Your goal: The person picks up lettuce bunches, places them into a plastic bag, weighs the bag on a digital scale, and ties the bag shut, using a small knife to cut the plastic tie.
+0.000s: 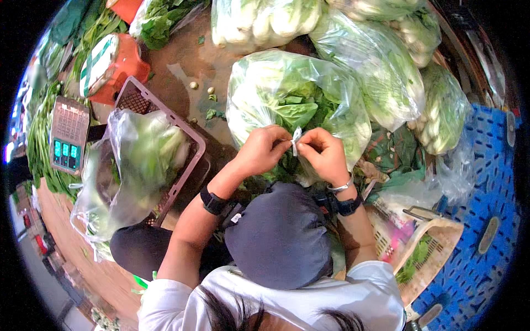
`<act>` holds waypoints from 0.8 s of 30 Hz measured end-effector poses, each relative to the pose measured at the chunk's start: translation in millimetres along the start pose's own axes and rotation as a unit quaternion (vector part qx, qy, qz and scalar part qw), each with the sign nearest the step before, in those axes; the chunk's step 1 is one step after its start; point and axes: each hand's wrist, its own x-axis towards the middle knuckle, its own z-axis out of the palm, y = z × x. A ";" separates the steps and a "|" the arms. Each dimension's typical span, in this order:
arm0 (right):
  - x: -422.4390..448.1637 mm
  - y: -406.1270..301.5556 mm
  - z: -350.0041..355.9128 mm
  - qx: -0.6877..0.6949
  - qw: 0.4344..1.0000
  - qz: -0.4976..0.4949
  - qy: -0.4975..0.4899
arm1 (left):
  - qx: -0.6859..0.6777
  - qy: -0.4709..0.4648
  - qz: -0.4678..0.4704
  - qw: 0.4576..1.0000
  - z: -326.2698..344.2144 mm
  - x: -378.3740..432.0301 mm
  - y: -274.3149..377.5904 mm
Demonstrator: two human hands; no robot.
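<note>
A large clear plastic bag of leafy green vegetables (296, 91) lies in front of me. Its gathered end, a twisted white strip of plastic (296, 138), stands between my two hands. From the left, my left hand (267, 149) pinches this strip between thumb and forefinger. My right hand (325, 155) grips the same strip from the right, its fingertips close to those of my left hand. A metal bracelet (343, 184) circles the right wrist, and both wrists carry dark straps. Whether the strip is knotted is too small to tell.
At left, a purple plastic crate (178, 118) holds bagged vegetables, beside a digital scale (69, 134) and an orange container (128, 68). More bagged vegetables (372, 70) lie at upper right. A beige basket (445, 231) and blue perforated plastic flooring (476, 256) are at right.
</note>
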 end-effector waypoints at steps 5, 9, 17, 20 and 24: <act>-2.6 -15.0 1.6 -0.202 0.971 -0.129 0.001 | 0.023 0.032 0.033 0.999 5.3 -1.9 -5.3; -1.9 -25.3 6.4 -0.296 0.925 -0.239 0.004 | 0.043 0.026 0.035 0.998 9.8 -1.7 -10.1; -3.3 -21.6 17.6 -0.341 0.894 -0.291 -0.024 | 0.029 -0.016 0.058 0.998 0.7 -0.6 -18.6; 1.0 -15.1 16.5 -0.375 0.857 -0.349 -0.049 | -0.003 -0.058 0.013 0.998 -3.8 5.1 -17.1; 5.3 -9.7 14.8 -0.351 0.842 -0.407 -0.040 | -0.092 -0.059 -0.019 0.994 0.7 4.6 -23.6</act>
